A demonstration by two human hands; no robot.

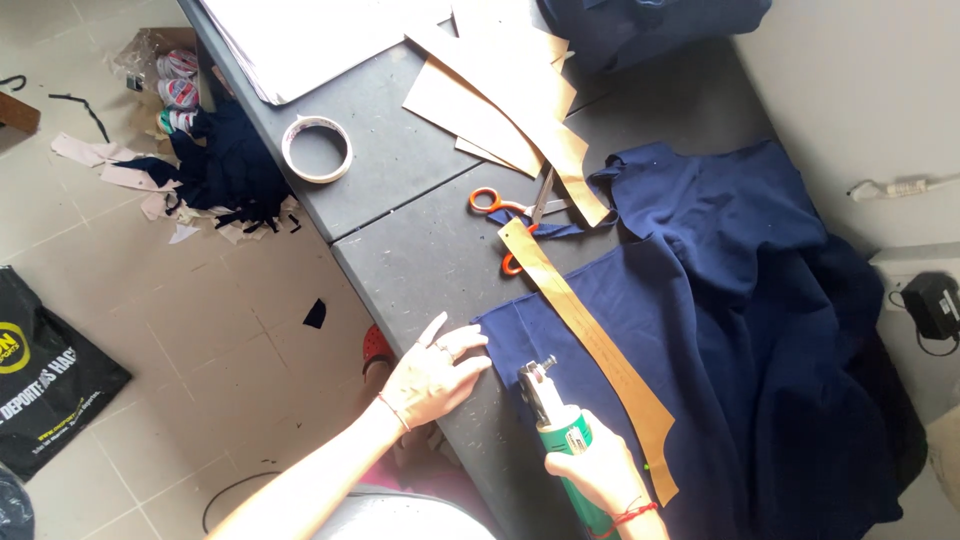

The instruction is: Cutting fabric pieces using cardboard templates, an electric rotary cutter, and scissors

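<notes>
On the grey worktop [420, 260] we spread navy fabric [720, 330], its near-left edge under our flattened, unclenched left hand [432, 378]. A long tan paper pattern strip [590, 340] lies diagonally across the cloth as a guide. Our right hand [598, 470] clenches a green cutting tool [560, 425], its metal tip just beside the fabric edge. For a clean pass, we judge, the cloth wants even tension and a steady tool. Orange-handled scissors [505, 215] rest farther off.

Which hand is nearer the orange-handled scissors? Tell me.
Left. The left hand lies flat on the navy fabric's edge, below the scissors. The right hand, gripping a green tool, sits farther down.
</notes>
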